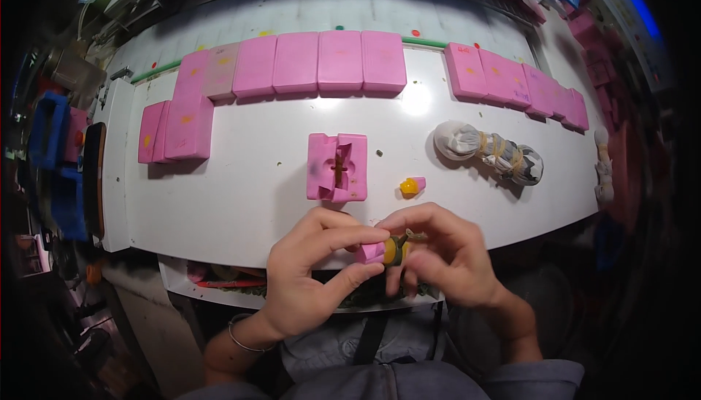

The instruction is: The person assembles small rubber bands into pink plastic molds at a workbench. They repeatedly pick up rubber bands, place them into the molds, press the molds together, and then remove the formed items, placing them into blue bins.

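At the far left, a blue plastic crate [47, 130] sinks into shadow and curve, its contents hard to make out. Smooth, matte pink rectangular blocks [188, 124] stand at the left of the white, glossy counter [241, 206], and a row of similar pink blocks [297, 65], one greyer, runs along its back. The left hand [310, 265] is above the counter's front edge, its thumb and index finger pinching the pink end of a small pink, yellow and dark green piece [372, 252]. That piece lies about level between the two hands: pale pink and faceted at its left end, rounded and yellow in the middle, with a dark green band and thin, twig-like greenish bits at the right. Behind the left fingers sits a notched pink block [321, 173] with a deep, brownish central slot. To its right lies a small yellow-and-pink lump [412, 187]. The right hand [456, 261] curls around the piece's green end; its thumb is blurred, so I cannot tell whether these fingers grip. Farther right rest a knobbly white-and-grey wrapped bundle [491, 154], bound with tan bands, and more pink blocks [511, 87].
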Demonstrator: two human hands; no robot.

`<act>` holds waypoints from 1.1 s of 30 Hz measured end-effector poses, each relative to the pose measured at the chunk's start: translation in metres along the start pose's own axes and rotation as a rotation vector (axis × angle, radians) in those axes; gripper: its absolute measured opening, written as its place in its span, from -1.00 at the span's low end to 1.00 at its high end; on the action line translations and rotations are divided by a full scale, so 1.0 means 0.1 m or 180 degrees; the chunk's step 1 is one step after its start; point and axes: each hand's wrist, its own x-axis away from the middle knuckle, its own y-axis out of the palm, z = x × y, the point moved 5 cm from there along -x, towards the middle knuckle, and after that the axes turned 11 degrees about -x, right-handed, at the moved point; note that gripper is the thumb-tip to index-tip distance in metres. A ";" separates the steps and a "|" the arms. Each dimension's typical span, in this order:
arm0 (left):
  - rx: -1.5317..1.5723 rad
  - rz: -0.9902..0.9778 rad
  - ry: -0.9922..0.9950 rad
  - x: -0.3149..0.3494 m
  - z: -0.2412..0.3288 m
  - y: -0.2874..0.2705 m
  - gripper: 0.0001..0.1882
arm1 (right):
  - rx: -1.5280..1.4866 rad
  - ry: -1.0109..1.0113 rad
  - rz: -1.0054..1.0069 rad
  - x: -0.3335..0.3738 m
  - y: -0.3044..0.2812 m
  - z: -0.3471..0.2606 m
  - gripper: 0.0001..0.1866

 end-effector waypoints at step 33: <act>-0.0618 -0.0013 0.0715 0.11 0.35 -0.10 -0.67 | -0.0932 -0.0021 0.0349 0.15 0.25 0.14 -0.72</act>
